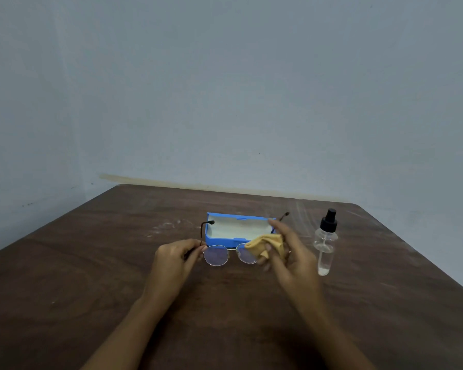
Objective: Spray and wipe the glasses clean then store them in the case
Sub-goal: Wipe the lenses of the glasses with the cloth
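A dark brown wooden table (91,263), scuffed pale in places, stands against a grey-blue wall (225,89).

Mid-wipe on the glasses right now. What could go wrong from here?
1. The left hand pinches the glasses at one corner only; pressure from the cloth in the right hand might twist the thin frame.
2. The spray bottle stands upright close beside the right hand; a wide wiping stroke could tip it.
3. The temples are unfolded; they likely need folding before the open case takes them.
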Motion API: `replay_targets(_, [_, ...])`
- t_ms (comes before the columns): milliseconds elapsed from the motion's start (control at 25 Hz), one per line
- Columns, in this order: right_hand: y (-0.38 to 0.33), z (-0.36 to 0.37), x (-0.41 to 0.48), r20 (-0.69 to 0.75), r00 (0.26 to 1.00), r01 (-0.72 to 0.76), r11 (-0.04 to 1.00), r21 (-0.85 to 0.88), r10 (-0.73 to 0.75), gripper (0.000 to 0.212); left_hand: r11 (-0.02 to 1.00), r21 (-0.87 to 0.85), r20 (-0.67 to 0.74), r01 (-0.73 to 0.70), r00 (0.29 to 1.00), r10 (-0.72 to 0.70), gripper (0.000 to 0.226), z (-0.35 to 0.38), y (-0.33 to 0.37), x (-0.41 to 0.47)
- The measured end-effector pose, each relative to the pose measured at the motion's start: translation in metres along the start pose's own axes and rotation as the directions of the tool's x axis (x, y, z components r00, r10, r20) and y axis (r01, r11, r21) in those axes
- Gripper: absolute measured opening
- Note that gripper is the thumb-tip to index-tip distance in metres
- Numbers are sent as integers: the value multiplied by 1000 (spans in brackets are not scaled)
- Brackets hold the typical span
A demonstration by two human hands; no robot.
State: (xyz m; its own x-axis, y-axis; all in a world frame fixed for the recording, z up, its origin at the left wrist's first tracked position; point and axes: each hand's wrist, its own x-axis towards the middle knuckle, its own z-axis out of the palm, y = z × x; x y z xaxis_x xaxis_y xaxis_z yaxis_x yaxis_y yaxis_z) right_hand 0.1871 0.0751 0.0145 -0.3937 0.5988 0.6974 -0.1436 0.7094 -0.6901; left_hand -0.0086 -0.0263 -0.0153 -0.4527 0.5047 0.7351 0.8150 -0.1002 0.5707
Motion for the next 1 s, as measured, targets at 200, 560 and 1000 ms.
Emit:
replay_targets(200, [-6,32,0,94,993,-55,982,-179,73,19,995,70,33,-76,997,74,25,5,4,2])
replay_targets(560, [3,74,4,168,972,235,656,-717,-165,30,991,78,25,-111,994,109,28,6,8,4])
replay_targets(1000, [10,83,-4,220,967,248,662,-708,-127,31,988,85,-8,-129,992,130,28,9,11,3])
